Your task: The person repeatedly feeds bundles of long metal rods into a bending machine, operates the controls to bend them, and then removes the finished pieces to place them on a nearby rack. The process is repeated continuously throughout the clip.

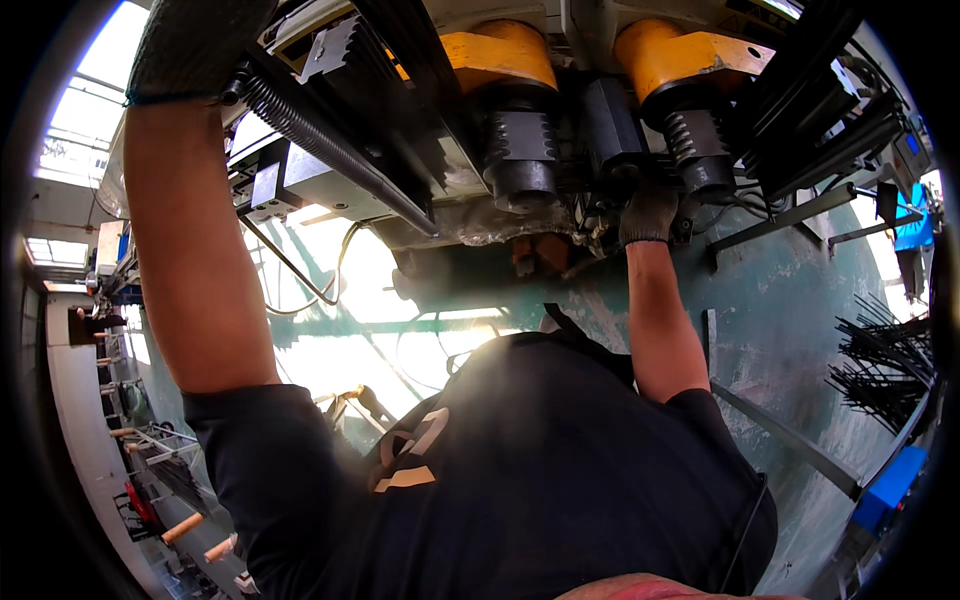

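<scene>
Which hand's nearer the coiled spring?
Left. The gloved left hand is beside the upper end of the coiled spring; the gloved right hand is well off to its right, past the spring's lower end.

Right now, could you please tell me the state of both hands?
Left hand: gloved, cut off at the top edge; grip cannot be told.
Right hand: gloved, by dark machine parts; too shaded to tell.

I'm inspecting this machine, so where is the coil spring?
In the head view, the coil spring slants across the upper left, its upper end beside the left hand.
</scene>
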Demonstrator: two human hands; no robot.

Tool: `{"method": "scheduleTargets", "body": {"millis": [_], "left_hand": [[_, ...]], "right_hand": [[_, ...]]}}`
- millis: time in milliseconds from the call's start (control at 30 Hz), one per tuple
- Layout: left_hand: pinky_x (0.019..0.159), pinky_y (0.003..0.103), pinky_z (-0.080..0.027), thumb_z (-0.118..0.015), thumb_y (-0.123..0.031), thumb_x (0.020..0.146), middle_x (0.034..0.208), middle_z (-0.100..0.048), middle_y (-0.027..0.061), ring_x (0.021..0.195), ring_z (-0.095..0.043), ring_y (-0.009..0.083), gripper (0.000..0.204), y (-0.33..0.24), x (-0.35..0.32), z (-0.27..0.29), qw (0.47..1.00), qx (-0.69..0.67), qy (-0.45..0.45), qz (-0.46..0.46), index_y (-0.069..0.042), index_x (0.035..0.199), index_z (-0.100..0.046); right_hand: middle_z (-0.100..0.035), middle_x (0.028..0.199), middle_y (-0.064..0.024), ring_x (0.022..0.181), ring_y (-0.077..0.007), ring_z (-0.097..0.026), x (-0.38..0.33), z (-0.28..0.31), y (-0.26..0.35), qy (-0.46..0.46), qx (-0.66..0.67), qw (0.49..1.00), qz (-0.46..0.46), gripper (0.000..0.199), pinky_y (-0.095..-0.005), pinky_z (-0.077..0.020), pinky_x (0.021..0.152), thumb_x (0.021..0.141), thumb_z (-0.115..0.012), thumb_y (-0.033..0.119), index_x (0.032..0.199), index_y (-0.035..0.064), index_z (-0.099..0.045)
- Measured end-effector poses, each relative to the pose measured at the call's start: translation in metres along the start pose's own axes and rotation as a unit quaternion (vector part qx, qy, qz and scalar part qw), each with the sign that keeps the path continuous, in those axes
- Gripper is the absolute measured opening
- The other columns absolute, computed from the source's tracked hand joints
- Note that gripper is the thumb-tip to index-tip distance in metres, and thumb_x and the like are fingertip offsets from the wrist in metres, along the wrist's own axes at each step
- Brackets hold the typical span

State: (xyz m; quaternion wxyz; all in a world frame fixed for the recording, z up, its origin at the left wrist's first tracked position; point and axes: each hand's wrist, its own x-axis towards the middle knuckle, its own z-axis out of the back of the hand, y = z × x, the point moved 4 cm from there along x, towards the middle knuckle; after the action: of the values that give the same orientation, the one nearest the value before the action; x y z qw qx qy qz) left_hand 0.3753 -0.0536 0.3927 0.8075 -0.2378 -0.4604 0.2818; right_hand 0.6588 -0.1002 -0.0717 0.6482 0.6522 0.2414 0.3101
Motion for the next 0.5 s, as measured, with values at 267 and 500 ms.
{"method": "scheduleTargets", "body": {"millis": [267,500], "left_hand": [[0.086,0.034,-0.057,-0.068,-0.011,0.090,0.099,-0.069,0.0141,0.090,-0.071,0.0232,0.037,0.002,-0.006,-0.001,1.000,0.002,-0.016,0.017,0.007,0.121,-0.057],[0.084,0.034,-0.057,-0.069,-0.012,0.090,0.096,-0.069,0.0129,0.089,-0.071,0.0218,0.032,-0.019,-0.017,0.008,0.997,0.048,-0.040,0.047,0.006,0.116,-0.060]], "right_hand": [[-0.076,0.105,-0.0113,0.096,-0.0262,-0.073,-0.022,0.000,0.027,0.017,-0.412,0.886,0.212,0.031,-0.0367,-0.0567,0.089,0.091,-0.056,-0.002,0.109,0.0128,-0.076],[-0.072,0.103,-0.0120,0.095,-0.0213,-0.070,-0.021,-0.028,0.007,0.020,0.285,0.945,-0.158,0.026,-0.0324,-0.0558,0.085,0.098,-0.047,0.007,0.103,-0.0009,-0.072]]}}
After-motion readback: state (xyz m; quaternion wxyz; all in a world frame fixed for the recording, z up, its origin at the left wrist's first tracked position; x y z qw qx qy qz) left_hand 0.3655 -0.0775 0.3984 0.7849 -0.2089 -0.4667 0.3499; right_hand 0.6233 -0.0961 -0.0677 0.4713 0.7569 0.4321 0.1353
